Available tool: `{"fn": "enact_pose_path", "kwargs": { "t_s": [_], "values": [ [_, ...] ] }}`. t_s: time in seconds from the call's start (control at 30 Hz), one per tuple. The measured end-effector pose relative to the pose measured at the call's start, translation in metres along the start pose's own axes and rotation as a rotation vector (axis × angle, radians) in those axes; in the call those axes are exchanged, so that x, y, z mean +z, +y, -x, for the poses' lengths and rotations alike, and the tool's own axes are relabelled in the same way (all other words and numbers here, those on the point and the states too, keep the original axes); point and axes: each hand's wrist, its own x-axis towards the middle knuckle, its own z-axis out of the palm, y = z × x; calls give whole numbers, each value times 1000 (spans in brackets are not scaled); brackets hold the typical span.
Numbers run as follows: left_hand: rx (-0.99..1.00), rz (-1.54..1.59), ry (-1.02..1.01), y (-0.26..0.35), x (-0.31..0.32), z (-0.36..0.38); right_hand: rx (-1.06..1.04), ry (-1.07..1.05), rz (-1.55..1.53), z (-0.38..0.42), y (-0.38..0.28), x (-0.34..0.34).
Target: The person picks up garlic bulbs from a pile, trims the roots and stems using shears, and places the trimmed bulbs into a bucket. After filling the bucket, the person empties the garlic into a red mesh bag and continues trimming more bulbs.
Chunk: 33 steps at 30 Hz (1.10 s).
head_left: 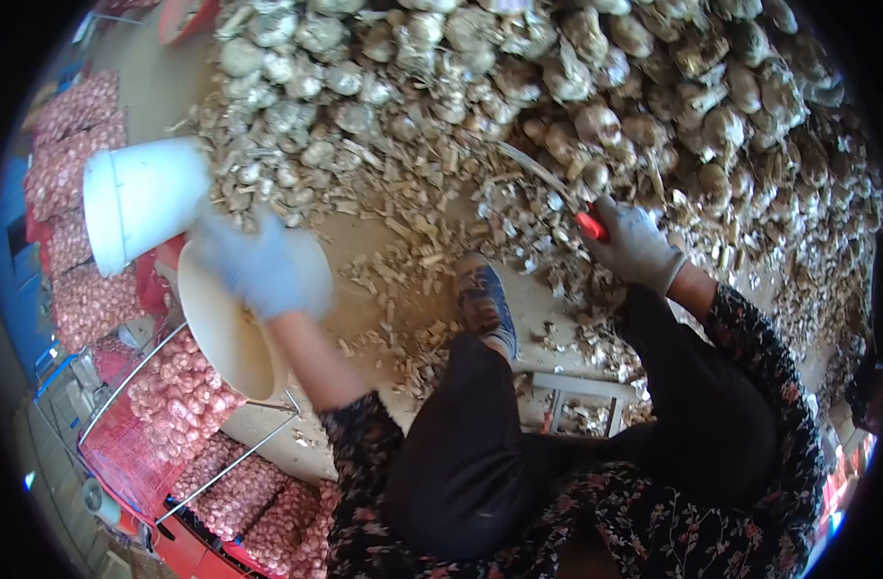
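Note:
My left hand (pixel 253 261), in a pale glove and smeared by motion, is over the mouth of a cream bucket (pixel 205 323). Its thumb stands apart from the fingers, and nothing shows in it. Wrapped around the red handle of a knife (pixel 592 226) is my gloved right hand (pixel 634 246). The knife's long, narrow metal blade points up and left towards a large heap of garlic bulbs (pixel 596 125). Cut stalks and dry skins (pixel 412 241) litter the ground between my hands.
A white bucket (pixel 152 198) lies tilted beside the cream one. Mesh sacks of garlic (pixel 80 183) stand at the left, with more sacks (pixel 234 492) below. A metal frame (pixel 287 413) holds an open red net (pixel 128 449). My shoe (pixel 485 299) rests among the scraps near a low metal stool (pixel 581 386).

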Motion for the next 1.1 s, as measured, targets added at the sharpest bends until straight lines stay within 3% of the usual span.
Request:
{"fn": "enact_pose_path", "kwargs": {
  "t_s": [0.07, 0.13, 0.2, 0.27, 0.3, 0.37, 0.4, 0.47, 0.53, 0.57, 0.67, 0.8, 0.93, 1.0, 1.1],
  "values": [
    [-145, 521, -68, 36, 41, -28, 28, -22, -52, -4, 2, 3],
    [-295, 884, 154, 33, 96, -63, -12, 7, -111, -4, -1, 1],
    [-122, 667, 296, 30, 111, -102, -20, -6, -93, -5, -1, -2],
    [14, 249, 150, 41, 97, -135, 3, -43, -119, -7, -3, -6],
    [17, 244, 145, 41, 100, -149, 4, -47, -125, -9, -3, -7],
    [-131, 590, -357, 36, 111, -172, 25, -83, -138, -13, -4, -9],
    [-130, 590, -363, 36, 114, -165, 29, -86, -140, -15, -6, -12],
    [-53, 639, -42, 52, 97, -138, 13, -106, -146, -19, -12, -18],
    [-126, 1399, -239, 86, 64, -95, 22, -82, -168, -20, -17, -21],
    [-311, 1712, -556, 87, 48, -72, -39, 12, -140, -20, -23, -25],
    [-444, 1902, -649, 115, 41, -18, -157, 223, -56, -24, -45, -43],
    [-403, 1889, -783, 132, 17, 7, -283, 421, 196, -34, -65, -59],
    [-255, 1528, -753, 137, 24, 14, -261, 401, 425, -35, -64, -56],
    [9, 1307, -566, 133, 35, 18, -220, 323, 432, -35, -62, -50],
    [-88, 1307, -744, 140, 23, 16, -189, 213, 341, -37, -53, -34]
  ]
}}
